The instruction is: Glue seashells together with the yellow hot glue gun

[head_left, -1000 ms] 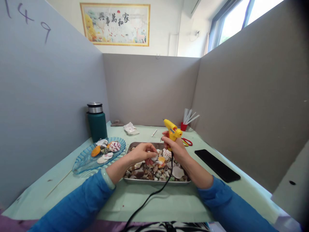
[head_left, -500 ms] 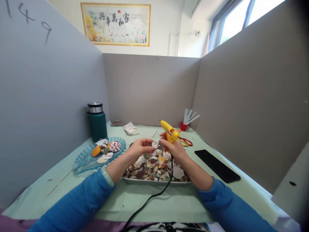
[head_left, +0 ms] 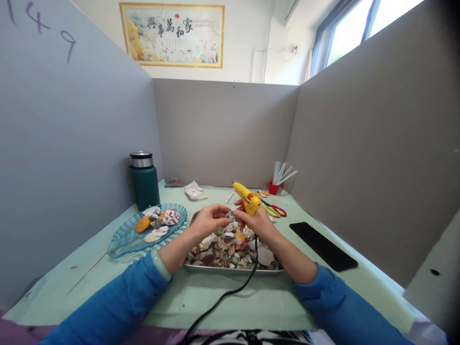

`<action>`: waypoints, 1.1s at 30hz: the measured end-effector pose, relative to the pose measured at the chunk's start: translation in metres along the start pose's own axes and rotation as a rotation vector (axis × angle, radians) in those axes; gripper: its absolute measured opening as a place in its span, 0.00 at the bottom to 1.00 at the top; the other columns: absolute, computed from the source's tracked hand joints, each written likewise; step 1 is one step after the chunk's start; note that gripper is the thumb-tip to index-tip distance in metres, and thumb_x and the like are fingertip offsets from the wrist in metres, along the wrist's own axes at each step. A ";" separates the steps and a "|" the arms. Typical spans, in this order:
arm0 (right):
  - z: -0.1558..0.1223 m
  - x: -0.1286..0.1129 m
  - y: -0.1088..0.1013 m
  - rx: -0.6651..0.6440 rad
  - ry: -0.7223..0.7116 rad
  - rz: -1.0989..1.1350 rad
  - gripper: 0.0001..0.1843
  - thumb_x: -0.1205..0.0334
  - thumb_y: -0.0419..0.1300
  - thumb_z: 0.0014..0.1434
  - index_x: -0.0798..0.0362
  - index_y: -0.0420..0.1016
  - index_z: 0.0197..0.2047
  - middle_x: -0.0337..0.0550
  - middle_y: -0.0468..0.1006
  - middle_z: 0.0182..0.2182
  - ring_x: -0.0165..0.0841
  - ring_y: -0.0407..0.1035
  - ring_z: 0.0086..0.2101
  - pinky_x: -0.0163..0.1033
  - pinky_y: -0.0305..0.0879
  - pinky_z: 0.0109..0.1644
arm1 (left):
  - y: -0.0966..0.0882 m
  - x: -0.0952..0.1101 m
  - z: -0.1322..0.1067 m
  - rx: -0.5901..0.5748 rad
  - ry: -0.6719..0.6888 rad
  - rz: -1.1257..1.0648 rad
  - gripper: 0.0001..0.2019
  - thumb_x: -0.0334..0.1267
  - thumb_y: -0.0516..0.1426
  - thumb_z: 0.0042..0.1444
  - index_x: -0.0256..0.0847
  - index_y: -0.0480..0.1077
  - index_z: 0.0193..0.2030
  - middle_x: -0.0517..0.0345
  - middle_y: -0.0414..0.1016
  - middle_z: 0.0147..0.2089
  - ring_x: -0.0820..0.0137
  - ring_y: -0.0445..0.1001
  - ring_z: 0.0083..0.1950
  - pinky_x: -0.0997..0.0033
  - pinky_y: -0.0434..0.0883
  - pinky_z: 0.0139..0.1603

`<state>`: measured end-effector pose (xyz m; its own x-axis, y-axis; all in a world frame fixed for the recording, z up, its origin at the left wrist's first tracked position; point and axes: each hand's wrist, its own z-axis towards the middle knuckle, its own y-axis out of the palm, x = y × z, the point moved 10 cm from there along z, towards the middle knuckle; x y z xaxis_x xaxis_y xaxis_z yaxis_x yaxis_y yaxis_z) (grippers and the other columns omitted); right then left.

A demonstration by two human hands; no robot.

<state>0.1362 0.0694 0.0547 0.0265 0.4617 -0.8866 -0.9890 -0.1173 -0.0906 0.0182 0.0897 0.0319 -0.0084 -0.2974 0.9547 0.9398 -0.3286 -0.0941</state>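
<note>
My left hand [head_left: 206, 221] is raised over a metal tray [head_left: 230, 269] full of mixed seashells, its fingers pinched on a small shell [head_left: 229, 216] that is mostly hidden between both hands. My right hand [head_left: 257, 221] grips a yellow hot glue gun [head_left: 246, 197], nozzle pointing up and left, and its fingers touch the left hand's fingertips. The gun's black cord [head_left: 223, 298] runs down over the tray toward me.
A blue glass dish [head_left: 124, 239] with several shells lies left, a green flask [head_left: 144, 182] behind it. Scissors [head_left: 275, 209], a red cup of glue sticks [head_left: 278, 179] and a black phone [head_left: 323, 246] are right. Grey partition walls surround the table.
My left hand lifted a small shell out of the tray and brought it to the right hand. The glue gun shifted left and lower, so both hands now meet above the tray.
</note>
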 end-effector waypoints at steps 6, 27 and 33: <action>0.000 0.003 0.002 -0.013 0.028 -0.029 0.15 0.60 0.61 0.48 0.54 0.65 0.40 0.32 0.70 0.20 0.24 0.63 0.17 0.31 0.61 0.21 | 0.001 0.000 -0.002 -0.017 -0.004 0.098 0.18 0.37 0.64 0.39 0.34 0.70 0.38 0.60 0.72 0.25 0.74 0.70 0.25 0.74 0.65 0.29; 0.005 0.010 -0.017 0.090 -0.032 -0.631 0.18 0.47 0.62 0.47 0.51 0.71 0.36 0.38 0.71 0.22 0.32 0.65 0.23 0.36 0.57 0.27 | -0.037 -0.008 -0.003 0.285 -0.075 -0.278 0.22 0.40 0.66 0.39 0.34 0.66 0.40 0.62 0.69 0.26 0.78 0.67 0.22 0.75 0.67 0.26; -0.001 0.027 0.001 -0.108 0.001 -0.894 0.27 0.50 0.65 0.44 0.50 0.69 0.47 0.45 0.76 0.36 0.39 0.69 0.35 0.38 0.57 0.35 | -0.045 -0.007 -0.003 0.350 -0.054 -0.498 0.22 0.37 0.66 0.38 0.36 0.65 0.40 0.63 0.69 0.28 0.80 0.66 0.21 0.77 0.64 0.24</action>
<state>0.1355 0.0813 0.0302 0.7798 0.4195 -0.4646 -0.5796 0.2034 -0.7891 -0.0249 0.1038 0.0283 -0.4666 -0.1344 0.8742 0.8841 -0.0998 0.4565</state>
